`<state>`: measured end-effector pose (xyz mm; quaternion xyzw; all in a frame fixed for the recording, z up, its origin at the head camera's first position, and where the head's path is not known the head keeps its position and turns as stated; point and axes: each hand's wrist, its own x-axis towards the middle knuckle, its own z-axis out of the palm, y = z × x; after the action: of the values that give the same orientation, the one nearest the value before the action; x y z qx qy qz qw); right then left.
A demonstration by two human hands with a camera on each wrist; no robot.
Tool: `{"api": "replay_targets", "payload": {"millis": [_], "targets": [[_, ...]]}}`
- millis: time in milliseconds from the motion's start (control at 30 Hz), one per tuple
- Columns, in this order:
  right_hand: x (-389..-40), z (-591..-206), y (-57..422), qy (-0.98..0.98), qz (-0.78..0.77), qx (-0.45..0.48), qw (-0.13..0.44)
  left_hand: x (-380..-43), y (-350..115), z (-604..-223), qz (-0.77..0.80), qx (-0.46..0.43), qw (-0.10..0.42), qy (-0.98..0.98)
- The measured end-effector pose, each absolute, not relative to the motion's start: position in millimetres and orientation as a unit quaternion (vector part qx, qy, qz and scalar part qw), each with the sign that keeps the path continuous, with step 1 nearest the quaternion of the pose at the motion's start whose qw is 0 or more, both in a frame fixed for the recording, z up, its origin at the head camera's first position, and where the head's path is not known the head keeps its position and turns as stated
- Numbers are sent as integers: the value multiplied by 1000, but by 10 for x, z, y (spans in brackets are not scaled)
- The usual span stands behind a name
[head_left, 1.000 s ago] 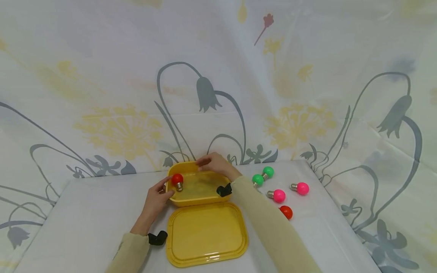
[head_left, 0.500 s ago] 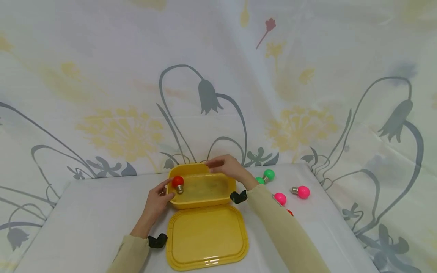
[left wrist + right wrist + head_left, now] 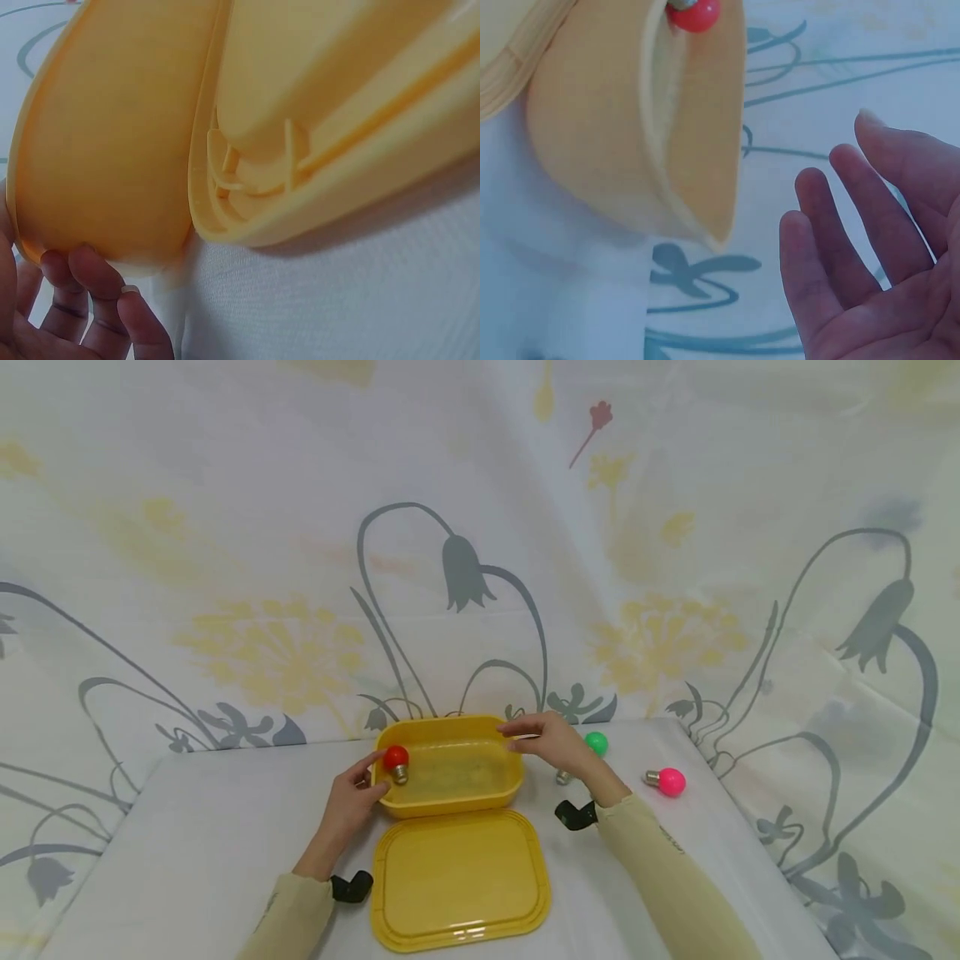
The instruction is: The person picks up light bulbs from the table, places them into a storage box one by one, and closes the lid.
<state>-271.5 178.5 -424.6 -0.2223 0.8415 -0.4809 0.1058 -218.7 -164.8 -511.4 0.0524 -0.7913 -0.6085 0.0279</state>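
Observation:
A yellow plastic box [image 3: 450, 807] stands near the back of the table, with a red light bulb [image 3: 396, 758] lying in its left end. My left hand [image 3: 347, 797] grips that end, thumb at the front rim and fingers at the side; the left wrist view shows its fingertips [image 3: 94, 270] against the box wall [image 3: 112, 135]. My right hand [image 3: 558, 745] hovers by the box's right back corner, holding nothing, its fingers loosely extended and apart from the box in the right wrist view. In front of the box lies the yellow lid [image 3: 461, 881].
To the right lie a green bulb [image 3: 596, 743] and a pink bulb [image 3: 671, 782]. A silver bulb base [image 3: 562, 777] shows beneath my right wrist; the right arm and sleeve [image 3: 667, 868] cover other bulbs. A patterned cloth [image 3: 300, 568] hangs behind the table.
My right hand has moved right from over the box to its right end, its sleeve now covering more bulbs. The left hand keeps its grip on the box.

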Motion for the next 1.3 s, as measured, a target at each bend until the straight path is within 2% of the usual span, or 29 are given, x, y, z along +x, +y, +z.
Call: {"api": "replay_targets", "payload": {"millis": [533,733,1300], "targets": [[-2250,-4507,2458,840,-516,-165,31,-2204,-1640,-5114,-606,49,33,-793],[-2094,-4526,2615,831,-539,-134,23,-2205,-1643,-5117,-611,55,37,-789],[-1709,-4635,3124,886,-457,-75,-18,-2203,-1627,-5125,-609,54,39,-791]]}}
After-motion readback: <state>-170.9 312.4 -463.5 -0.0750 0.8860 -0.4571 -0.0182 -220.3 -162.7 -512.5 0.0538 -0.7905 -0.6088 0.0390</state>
